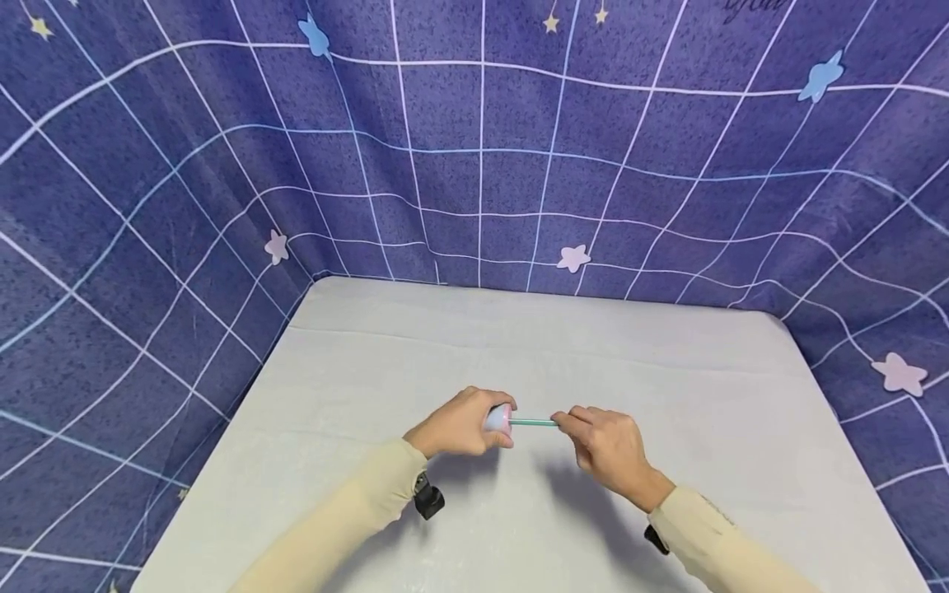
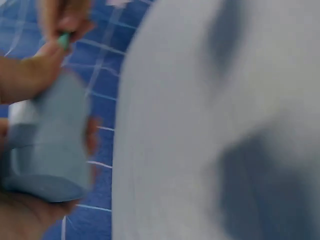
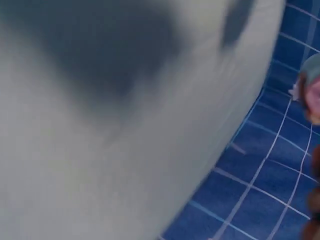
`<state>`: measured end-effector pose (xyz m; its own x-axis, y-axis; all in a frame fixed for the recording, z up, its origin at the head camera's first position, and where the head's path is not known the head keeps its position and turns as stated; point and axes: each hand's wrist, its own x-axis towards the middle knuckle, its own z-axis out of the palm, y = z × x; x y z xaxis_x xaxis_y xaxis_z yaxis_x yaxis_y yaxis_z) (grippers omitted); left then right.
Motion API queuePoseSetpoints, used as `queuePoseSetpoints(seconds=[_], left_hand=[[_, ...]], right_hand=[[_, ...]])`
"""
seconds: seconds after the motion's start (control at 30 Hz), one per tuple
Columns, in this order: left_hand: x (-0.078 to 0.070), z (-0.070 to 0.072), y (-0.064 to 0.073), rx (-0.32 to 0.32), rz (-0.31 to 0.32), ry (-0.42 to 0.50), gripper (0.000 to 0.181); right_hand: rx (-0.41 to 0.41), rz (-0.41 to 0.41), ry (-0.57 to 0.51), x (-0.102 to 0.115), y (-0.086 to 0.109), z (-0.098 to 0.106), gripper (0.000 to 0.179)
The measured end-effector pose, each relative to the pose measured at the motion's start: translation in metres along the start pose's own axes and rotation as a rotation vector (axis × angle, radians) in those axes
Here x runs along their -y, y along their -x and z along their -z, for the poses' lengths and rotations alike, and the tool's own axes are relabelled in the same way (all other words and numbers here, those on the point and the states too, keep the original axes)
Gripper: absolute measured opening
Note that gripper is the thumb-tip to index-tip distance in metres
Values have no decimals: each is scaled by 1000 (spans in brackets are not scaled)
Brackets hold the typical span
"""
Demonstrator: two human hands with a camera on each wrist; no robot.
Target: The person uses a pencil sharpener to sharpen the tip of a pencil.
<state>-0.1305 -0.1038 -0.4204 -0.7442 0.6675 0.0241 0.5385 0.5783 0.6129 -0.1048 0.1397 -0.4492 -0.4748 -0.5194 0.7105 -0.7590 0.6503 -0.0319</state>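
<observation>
Clamped grips x2, purple curtain [image 1: 519, 115] behind, white table [image 1: 519, 338] below: L hand [image 1: 465, 423] round pale-blue container [image 1: 495, 419] w/ pink end [image 1: 507, 418], abt. mid-table; R hand [image 1: 604, 445] pinching thin green stick [image 1: 532, 422], its far part reaching pink end.

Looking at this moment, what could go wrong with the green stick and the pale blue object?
The thin green stick spans the gap between the left hand and the right hand; it might bend or snap if they go out of line.
Both hands are held above the white table, so if the left one loosens, the pale blue object could drop onto it.
</observation>
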Motion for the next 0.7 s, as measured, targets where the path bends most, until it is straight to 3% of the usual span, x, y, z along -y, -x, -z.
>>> queuePoseSetpoints(seconds=[0.13,0.23,0.3,0.4,0.47,0.53,0.6,0.7], left_hand=[[-3,-11,2,-139,-125,-263,47],[-2,-18,4,-225,-252,-489,54],[0,-25,5,-291,-348,-627,54],[5,-33,5,-415,-489,-784,43],[8,-37,6,-493,-556,-840,34],[11,-38,6,-539,-579,-868,30],[12,-36,7,-543,-559,-872,34],[10,-27,7,-488,-460,-852,46]], right_hand=[[296,-422,-344,4,-6,12,13],[524,-696,-689,-3,-14,19,15],[651,-844,-902,-9,-16,21,18],[809,-994,-1144,-18,-15,22,20],[889,-1042,-1229,-22,-16,23,20],[919,-1026,-1265,-26,-18,22,20],[896,-966,-1227,-28,-22,20,20],[777,-821,-1078,-26,-27,16,20]])
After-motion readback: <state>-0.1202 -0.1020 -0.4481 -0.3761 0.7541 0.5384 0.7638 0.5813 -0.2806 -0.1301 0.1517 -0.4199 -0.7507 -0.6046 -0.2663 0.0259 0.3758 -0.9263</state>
